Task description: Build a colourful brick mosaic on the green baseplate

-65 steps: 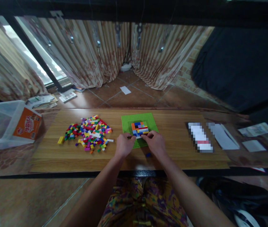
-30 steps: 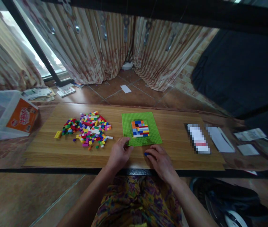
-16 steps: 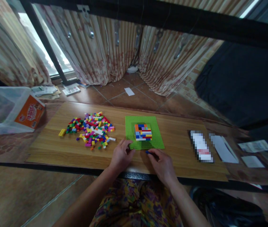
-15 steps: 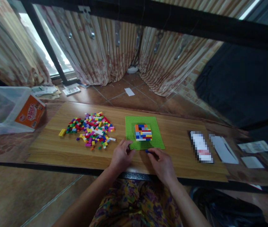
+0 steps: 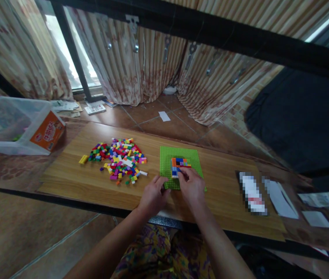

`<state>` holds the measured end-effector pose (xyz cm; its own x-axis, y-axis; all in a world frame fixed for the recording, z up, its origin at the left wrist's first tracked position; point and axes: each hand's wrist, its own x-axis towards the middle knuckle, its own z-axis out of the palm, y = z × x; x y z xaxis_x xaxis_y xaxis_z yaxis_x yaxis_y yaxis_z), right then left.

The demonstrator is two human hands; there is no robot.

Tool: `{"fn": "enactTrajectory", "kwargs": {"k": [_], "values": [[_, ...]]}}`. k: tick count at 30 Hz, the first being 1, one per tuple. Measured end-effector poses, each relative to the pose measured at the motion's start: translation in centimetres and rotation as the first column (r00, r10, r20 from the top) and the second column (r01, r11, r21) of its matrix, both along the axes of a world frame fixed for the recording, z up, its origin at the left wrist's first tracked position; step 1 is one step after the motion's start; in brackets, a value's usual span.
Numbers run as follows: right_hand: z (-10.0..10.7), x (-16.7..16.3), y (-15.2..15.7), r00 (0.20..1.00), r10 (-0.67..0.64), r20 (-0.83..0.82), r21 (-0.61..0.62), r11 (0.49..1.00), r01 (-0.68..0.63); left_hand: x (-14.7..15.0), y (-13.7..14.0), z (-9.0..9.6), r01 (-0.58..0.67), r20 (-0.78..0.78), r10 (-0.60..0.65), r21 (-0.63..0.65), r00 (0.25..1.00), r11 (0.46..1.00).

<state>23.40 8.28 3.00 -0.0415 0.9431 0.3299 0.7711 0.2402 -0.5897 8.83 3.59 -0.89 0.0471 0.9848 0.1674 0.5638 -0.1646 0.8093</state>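
A green baseplate (image 5: 165, 155) lies on the wooden table, carrying a low block of many-coloured building bricks (image 5: 175, 161). My left hand (image 5: 153, 197) grips the plate's near left corner between thumb and fingers. Over the right front of the brick block is my right hand (image 5: 191, 186), its fingertips pinched at the top surface on a small blue brick, which they mostly cover. The hand also hides much of the block's right side.
Loose bricks (image 5: 126, 162) in many colours are heaped left of the plate. A clear plastic bin (image 5: 13, 145) with an orange label stands at the far left. To the right are a blurred-out flat item (image 5: 253, 193) and papers (image 5: 282, 199).
My right hand has moved from the plate's front edge, where it held the blue brick, up onto the brick block. My left hand stays at the corner. The camera view has shifted slightly.
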Motion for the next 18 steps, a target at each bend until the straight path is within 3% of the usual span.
{"fn": "enactTrajectory", "kwargs": {"k": [8,18], "values": [[-0.6,-0.2,0.1,0.993,-0.031,0.111,-0.012,0.999,0.032,0.1,0.0,0.3,-0.004,-0.009,0.004,-0.011,1.000,1.000],[0.2,-1.4,0.3,0.962,-0.120,0.245,-0.025,0.991,0.130,0.0,-0.1,0.1,0.014,0.016,-0.014,-0.009,1.000,1.000]]}}
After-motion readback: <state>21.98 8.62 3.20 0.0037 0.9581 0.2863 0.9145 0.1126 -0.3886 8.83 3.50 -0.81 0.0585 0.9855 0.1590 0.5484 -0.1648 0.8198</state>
